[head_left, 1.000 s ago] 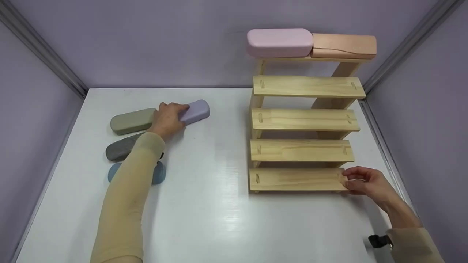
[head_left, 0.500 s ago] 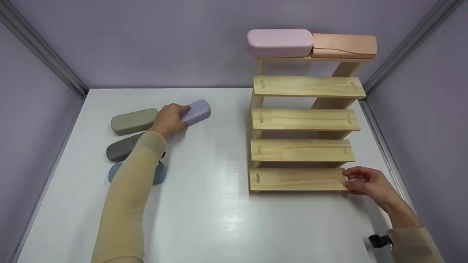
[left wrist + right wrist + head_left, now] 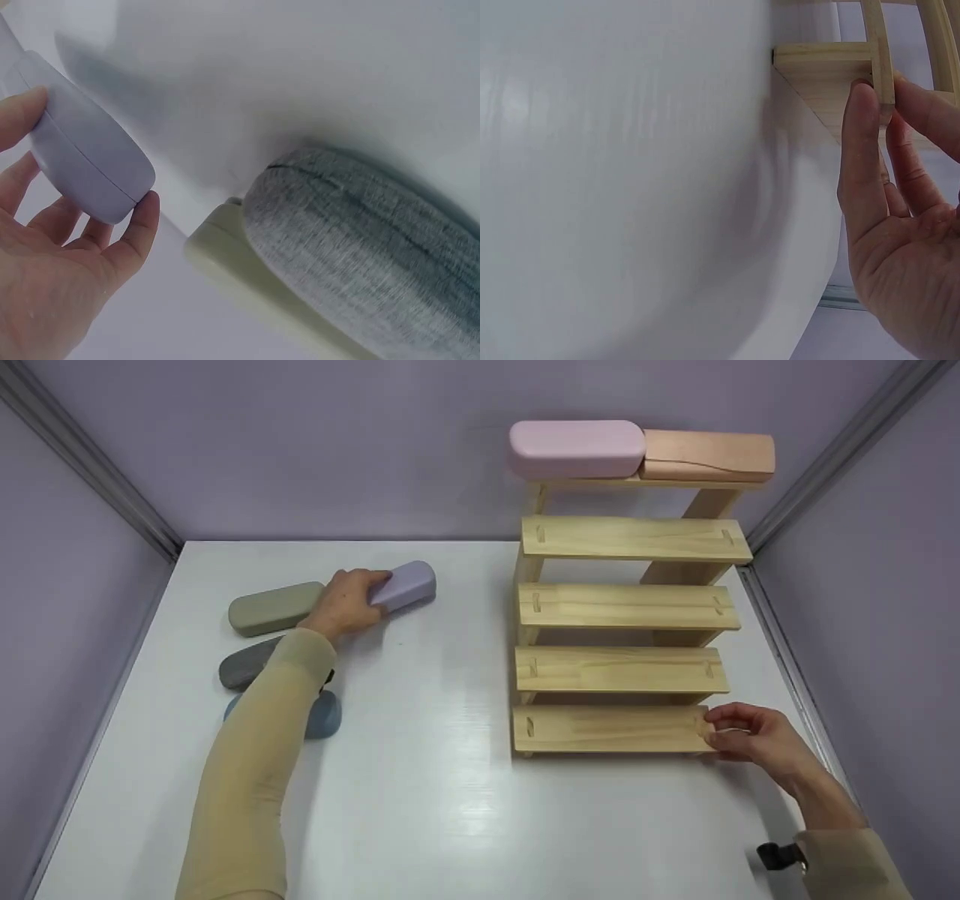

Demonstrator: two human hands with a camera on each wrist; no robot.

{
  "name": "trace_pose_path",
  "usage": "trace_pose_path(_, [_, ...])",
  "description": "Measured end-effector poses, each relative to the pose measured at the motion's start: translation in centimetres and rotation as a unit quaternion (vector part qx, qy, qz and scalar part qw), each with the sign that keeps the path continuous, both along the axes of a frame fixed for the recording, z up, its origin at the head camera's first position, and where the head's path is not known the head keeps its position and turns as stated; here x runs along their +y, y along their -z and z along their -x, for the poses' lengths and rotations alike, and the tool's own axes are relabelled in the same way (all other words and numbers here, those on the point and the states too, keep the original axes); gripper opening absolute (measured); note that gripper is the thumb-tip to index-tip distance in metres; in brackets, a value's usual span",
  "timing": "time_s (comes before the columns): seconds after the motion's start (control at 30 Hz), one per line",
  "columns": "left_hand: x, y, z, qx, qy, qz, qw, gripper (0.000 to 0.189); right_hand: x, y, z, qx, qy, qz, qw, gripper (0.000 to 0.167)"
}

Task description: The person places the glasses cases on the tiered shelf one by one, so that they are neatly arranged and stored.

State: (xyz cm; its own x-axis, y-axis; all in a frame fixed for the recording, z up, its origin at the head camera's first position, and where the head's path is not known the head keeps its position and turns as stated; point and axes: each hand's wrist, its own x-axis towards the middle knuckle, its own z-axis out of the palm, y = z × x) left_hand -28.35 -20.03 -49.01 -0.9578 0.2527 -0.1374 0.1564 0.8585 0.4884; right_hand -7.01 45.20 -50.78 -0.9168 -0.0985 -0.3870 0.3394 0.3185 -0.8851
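Three cases, a green case (image 3: 270,611), a grey case (image 3: 246,664) and a blue case (image 3: 324,716), lay left of or nearer the person than the left hand (image 3: 345,604), which gripped a lavender case (image 3: 407,585) by its left end. Farther right stood a wooden rack (image 3: 619,606), topped by a pink case (image 3: 576,450) and a tan case (image 3: 709,456), beyond the right hand (image 3: 765,742), which pinched the bottom shelf (image 3: 611,729).

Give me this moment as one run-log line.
left hand: grips lavender case | right hand: pinches bottom shelf, right end | atop wooden rack: pink case, peach case
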Motion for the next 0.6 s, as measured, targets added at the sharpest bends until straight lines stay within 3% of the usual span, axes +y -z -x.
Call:
trace_pose_path(0.27, [0.0, -2.0, -1.1, 0.035, 0.023, -0.003, 0.9991, 0.067, 0.3, 0.4, 0.1, -0.009, 0.002, -0.001, 1.0000, 0.023])
trace_pose_path(0.6, [-0.4, -4.8, -3.5, 0.089, 0.068, 0.003, 0.9936, 0.061, 0.2, 0.5, 0.0, -0.002, 0.007, 0.014, 0.9999, 0.024])
